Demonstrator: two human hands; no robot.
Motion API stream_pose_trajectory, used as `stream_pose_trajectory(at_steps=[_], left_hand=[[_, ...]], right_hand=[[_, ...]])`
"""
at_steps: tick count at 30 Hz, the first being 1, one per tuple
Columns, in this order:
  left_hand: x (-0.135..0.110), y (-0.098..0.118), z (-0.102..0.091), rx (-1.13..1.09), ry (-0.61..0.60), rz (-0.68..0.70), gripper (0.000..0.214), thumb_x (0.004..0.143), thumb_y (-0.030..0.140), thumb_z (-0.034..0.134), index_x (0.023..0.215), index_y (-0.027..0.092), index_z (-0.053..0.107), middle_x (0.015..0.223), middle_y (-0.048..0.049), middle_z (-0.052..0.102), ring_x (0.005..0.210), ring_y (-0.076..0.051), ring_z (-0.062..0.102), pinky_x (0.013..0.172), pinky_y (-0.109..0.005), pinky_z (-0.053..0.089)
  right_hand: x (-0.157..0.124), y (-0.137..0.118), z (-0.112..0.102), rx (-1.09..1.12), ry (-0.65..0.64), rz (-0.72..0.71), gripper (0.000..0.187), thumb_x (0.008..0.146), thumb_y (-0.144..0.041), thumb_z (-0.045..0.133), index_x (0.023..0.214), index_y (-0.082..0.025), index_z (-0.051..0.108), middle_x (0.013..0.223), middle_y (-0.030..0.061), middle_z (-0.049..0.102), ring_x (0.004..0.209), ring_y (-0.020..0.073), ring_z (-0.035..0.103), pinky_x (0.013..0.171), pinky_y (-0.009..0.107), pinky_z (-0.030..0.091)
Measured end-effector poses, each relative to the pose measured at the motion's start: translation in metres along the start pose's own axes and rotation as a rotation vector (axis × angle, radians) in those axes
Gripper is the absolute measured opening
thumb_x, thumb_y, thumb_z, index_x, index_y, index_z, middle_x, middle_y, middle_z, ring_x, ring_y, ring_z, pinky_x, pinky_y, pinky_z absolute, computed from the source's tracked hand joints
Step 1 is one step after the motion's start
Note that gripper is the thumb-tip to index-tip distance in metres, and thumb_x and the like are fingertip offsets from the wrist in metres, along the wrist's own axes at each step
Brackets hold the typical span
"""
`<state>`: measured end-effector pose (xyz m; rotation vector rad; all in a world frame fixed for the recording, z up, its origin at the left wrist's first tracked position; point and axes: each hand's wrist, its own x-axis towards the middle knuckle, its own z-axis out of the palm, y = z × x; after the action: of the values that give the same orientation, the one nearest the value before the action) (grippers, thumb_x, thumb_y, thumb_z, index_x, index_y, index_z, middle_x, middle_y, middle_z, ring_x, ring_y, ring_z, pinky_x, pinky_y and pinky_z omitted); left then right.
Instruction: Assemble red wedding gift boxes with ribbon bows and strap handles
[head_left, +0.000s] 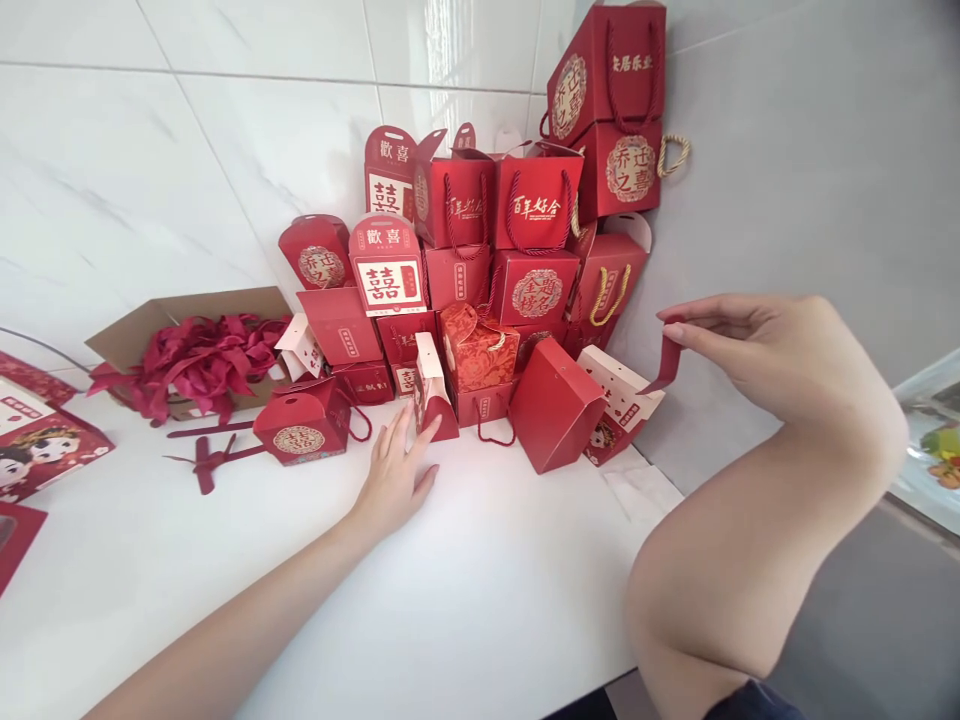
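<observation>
My left hand lies on the white tabletop, its fingers closed round the base of a small red and white gift box that stands upright. My right hand is raised at the right, thumb and forefinger pinching the end of a red ribbon. The ribbon runs down to a white-topped red box lying tilted against the grey wall. A plain red box lies tipped between the two boxes.
A pile of red gift boxes is stacked in the corner. An open cardboard box of red ribbons sits at the left, with loose ribbon bows in front. Printed flat boxes lie at the far left edge.
</observation>
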<state>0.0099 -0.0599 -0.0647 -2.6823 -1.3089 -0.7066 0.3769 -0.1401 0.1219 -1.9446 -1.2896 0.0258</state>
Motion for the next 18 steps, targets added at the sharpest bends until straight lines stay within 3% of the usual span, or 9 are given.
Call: stream_pose_trajectory(at_steps=[4, 7, 11, 18], left_hand=[[-0.001, -0.006, 0.007, -0.027, -0.055, -0.034, 0.068, 0.095, 0.030, 0.047, 0.156, 0.018, 0.019, 0.163, -0.0191, 0.018, 0.150, -0.033, 0.020, 0.119, -0.058, 0.023], [-0.002, -0.006, 0.010, -0.041, -0.059, -0.046, 0.073, 0.095, 0.031, 0.048, 0.157, 0.015, 0.011, 0.162, -0.0215, 0.019, 0.150, -0.034, 0.019, 0.119, -0.059, 0.023], [-0.003, -0.005, 0.009, -0.059, -0.019, -0.052, 0.067, 0.094, 0.030, 0.050, 0.154, 0.016, 0.023, 0.163, -0.0214, 0.014, 0.150, -0.036, 0.018, 0.118, -0.059, 0.025], [-0.003, -0.003, 0.004, -0.075, -0.019, -0.035, 0.057, 0.093, 0.026, 0.051, 0.148, 0.021, 0.037, 0.162, -0.0184, 0.015, 0.149, -0.035, 0.022, 0.117, -0.059, 0.027]], right_hand=[[-0.002, -0.003, 0.001, 0.008, 0.020, -0.019, 0.014, 0.079, -0.032, 0.071, 0.090, -0.033, 0.078, 0.071, 0.0008, 0.070, 0.061, 0.0159, 0.056, 0.056, 0.031, 0.039], [-0.003, -0.006, 0.004, 0.099, 0.113, -0.069, 0.017, 0.079, -0.027, 0.069, 0.093, -0.032, 0.078, 0.079, 0.0021, 0.073, 0.067, 0.0158, 0.060, 0.061, 0.031, 0.043], [-0.004, -0.011, 0.008, 0.193, 0.187, -0.146, 0.018, 0.081, -0.025, 0.067, 0.096, -0.027, 0.077, 0.081, 0.0051, 0.074, 0.066, 0.0158, 0.062, 0.064, 0.032, 0.047], [-0.007, -0.024, 0.012, 0.154, 0.082, -0.173, 0.018, 0.082, -0.019, 0.066, 0.094, -0.028, 0.077, 0.082, 0.0033, 0.075, 0.073, 0.0173, 0.067, 0.075, 0.034, 0.053]])
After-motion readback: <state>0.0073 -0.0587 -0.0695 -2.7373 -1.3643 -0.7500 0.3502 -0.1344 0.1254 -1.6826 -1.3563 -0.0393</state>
